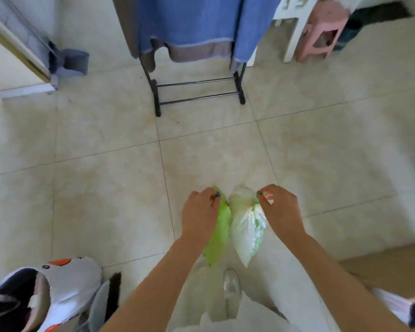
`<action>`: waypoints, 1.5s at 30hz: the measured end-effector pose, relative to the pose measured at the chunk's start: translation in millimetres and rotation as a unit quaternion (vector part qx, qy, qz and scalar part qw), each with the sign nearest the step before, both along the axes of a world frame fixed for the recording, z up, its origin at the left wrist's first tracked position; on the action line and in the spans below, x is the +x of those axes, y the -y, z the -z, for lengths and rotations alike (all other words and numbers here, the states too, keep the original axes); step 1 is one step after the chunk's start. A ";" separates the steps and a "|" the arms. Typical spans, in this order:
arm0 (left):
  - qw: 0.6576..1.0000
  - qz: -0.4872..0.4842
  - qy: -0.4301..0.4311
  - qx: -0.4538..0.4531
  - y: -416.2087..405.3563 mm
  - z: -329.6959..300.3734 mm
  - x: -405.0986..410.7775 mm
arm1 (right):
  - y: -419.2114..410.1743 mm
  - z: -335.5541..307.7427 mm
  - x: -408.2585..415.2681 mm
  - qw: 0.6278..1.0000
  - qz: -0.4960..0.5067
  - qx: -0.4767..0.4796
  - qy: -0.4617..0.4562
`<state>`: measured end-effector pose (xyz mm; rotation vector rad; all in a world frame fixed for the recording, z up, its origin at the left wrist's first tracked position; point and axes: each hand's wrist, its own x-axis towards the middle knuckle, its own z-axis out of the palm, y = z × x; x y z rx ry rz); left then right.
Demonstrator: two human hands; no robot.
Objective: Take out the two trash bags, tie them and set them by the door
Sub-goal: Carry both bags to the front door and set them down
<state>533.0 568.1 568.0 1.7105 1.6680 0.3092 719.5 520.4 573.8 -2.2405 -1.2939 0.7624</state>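
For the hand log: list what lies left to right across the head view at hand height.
Left hand → light green plastic trash bag → white translucent plastic trash bag → right hand.

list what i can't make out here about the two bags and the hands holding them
All in the head view:
- Green bag: its left side and top are hidden by the left hand, so no knot can be seen.
- White bag: its contents blur through the plastic.
- Right hand: its fingers curl under at the bag's neck.
- The door: only a blurred frame edge shows.
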 end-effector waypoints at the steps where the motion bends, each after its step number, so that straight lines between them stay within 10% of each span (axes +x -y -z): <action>1: 1.000 0.021 -0.008 0.007 -1.4 0.6 9.7 | 1.8 0.2 7.4 1.000 0.025 -0.007 -0.001; 11: 0.981 0.188 0.039 0.040 -62.6 -5.9 156.7 | -0.1 -21.8 124.0 0.971 0.240 0.018 -0.008; 45: 0.874 0.444 0.197 -0.015 -293.2 -63.7 877.7 | -133.5 -98.7 744.0 0.837 0.531 0.114 -0.065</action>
